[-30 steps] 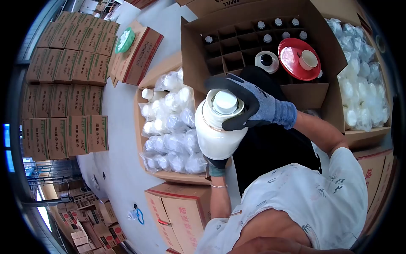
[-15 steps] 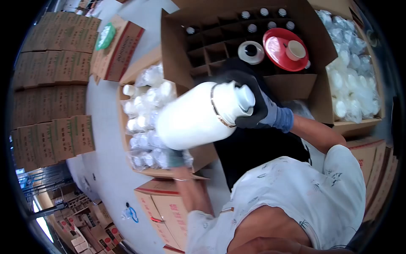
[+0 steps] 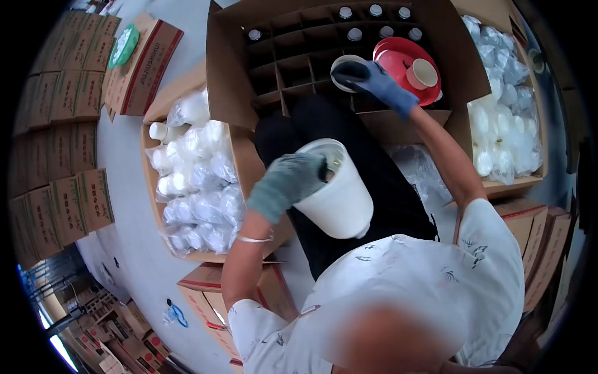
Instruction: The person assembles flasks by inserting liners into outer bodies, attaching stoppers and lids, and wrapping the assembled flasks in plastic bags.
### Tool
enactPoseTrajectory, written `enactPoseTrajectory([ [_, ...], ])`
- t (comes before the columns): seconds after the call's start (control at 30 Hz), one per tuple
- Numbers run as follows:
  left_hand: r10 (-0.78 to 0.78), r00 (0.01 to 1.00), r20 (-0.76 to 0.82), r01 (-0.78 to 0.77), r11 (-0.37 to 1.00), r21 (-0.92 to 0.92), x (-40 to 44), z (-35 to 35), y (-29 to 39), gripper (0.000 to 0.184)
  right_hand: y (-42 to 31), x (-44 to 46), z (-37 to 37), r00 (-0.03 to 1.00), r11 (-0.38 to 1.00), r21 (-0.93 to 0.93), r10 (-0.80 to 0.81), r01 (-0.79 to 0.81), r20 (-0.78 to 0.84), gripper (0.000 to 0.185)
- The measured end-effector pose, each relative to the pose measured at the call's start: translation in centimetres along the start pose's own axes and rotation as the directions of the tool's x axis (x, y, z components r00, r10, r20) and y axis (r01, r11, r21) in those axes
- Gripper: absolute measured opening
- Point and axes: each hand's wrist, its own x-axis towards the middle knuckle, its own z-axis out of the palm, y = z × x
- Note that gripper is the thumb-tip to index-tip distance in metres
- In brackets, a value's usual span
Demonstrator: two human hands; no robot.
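Note:
A white thermos bottle (image 3: 341, 199) lies tilted across my lap with its wide open end up and its narrow end toward my shirt. My left hand (image 3: 289, 181), in a grey-green glove, grips the rim of that open end, some dark fingertips inside it. Farther forward, my right hand (image 3: 372, 84), in a blue-grey and black glove, has its closed fingers in a small round white tub (image 3: 346, 67). What they pinch, if anything, is hidden. Close beside it sits a red dish (image 3: 389, 59) holding a cream cup (image 3: 422, 74).
A divided carton (image 3: 296, 71) with several white-capped bottles (image 3: 375, 10) stands ahead. Boxes of plastic-wrapped white parts flank me, left (image 3: 199, 168) and right (image 3: 507, 112). Stacked cartons (image 3: 62, 149) line the far left. A green basket (image 3: 124, 45) rests on another carton.
The bottle has been turned from neck end showing to open end up and lowered to my lap. My right hand has let go of it and moved forward to the white tub.

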Motion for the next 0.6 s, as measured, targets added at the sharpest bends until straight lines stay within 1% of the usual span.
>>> enactPoseTrajectory([
  [0.03,0.074,0.997,-0.004,-0.074,0.995,-0.062,0.8,1.3,-0.7,0.021,3.1,2.3,0.8,0.997,0.95,-0.301,0.079,-0.082,-0.021,0.042],
  [0.07,0.152,0.988,-0.006,-0.151,0.982,-0.117,1.7,2.5,-1.6,0.02,6.5,4.2,2.3,0.993,0.766,-0.635,0.12,-0.102,-0.015,0.049],
  [0.1,0.036,0.992,0.119,-0.026,0.997,-0.078,2.1,0.4,-0.4,0.021,8.7,5.1,3.6,0.974,0.678,-0.713,0.224,-0.18,-0.033,0.053],
  [0.13,0.0,0.989,0.149,0.019,0.992,-0.123,2.1,-1.3,-0.1,0.026,10.5,5.6,4.7,0.944,0.575,-0.78,0.325,-0.248,-0.06,0.057],
  [0.2,-0.059,0.998,0.022,0.063,0.922,-0.381,2.3,-1.2,-2.0,0.038,15.6,6.2,5.4,0.946,0.648,-0.741,0.321,-0.177,0.055,0.06],
  [0.23,-0.115,0.982,-0.149,0.018,0.848,-0.53,1.7,-1.1,-2.5,0.03,13.7,6.3,4.8,0.945,0.627,-0.77,0.308,-0.114,0.111,0.061],
  [0.27,-0.189,0.914,-0.36,-0.062,0.811,-0.582,1.9,0.0,-3.8,0.029,12.1,6.4,4.7,0.978,0.742,-0.663,0.195,-0.101,0.07,0.06],
  [0.3,-0.252,0.796,-0.551,-0.161,0.788,-0.594,2.1,1.1,-5.1,0.033,10.6,6.3,4.7,0.996,0.837,-0.544,0.089,-0.066,0.014,0.06],
  [0.33,-0.302,0.645,-0.702,-0.238,0.793,-0.561,3.0,1.0,-5.9,0.04,8.6,6.1,4.7,0.999,0.909,-0.416,-0.009,-0.012,-0.049,0.059],
  [0.37,-0.408,0.628,-0.662,-0.264,0.689,-0.675,4.0,0.5,-6.4,0.047,5.8,5.9,4.8,0.982,0.943,-0.313,-0.153,0.111,-0.112,0.06],
  [0.4,-0.506,0.613,-0.606,-0.294,0.567,-0.77,4.7,0.2,-6.4,0.055,2.5,5.6,4.9,0.941,0.947,-0.211,-0.281,0.241,-0.189,0.061],
  [0.43,-0.498,0.698,-0.514,-0.373,0.36,-0.855,4.7,-1.8,-4.6,0.063,-1.7,5.0,4.3,0.919,0.941,-0.129,-0.334,0.312,-0.21,0.063],
  [0.47,-0.403,0.667,-0.627,-0.441,0.464,-0.768,5.7,-1.7,-4.8,0.064,-5.5,4.5,3.9,0.891,0.921,-0.051,-0.386,0.385,-0.241,0.065],
  [0.5,-0.422,0.724,-0.546,-0.412,0.37,-0.833,5.5,-2.0,-3.8,0.063,-7.6,4.1,4.1,0.883,0.916,-0.004,-0.388,0.401,-0.263,0.064],
  [0.53,-0.43,0.778,-0.458,-0.373,0.271,-0.887,5.4,-2.3,-2.8,0.062,-8.5,3.9,4.9,0.911,0.907,0.198,-0.317,0.372,-0.263,0.059],
  [0.57,-0.347,0.621,-0.703,-0.411,0.619,-0.669,5.7,-2.2,-2.2,0.06,-9.3,3.2,5.2,0.982,0.752,0.637,-0.068,0.167,-0.177,0.057],
  [0.6,0.042,0.408,-0.912,-0.247,0.967,-0.066,5.4,-3.1,-2.2,0.056,-10.2,2.6,5.1,0.993,0.397,0.915,0.12,-0.07,0.024,0.055],
])
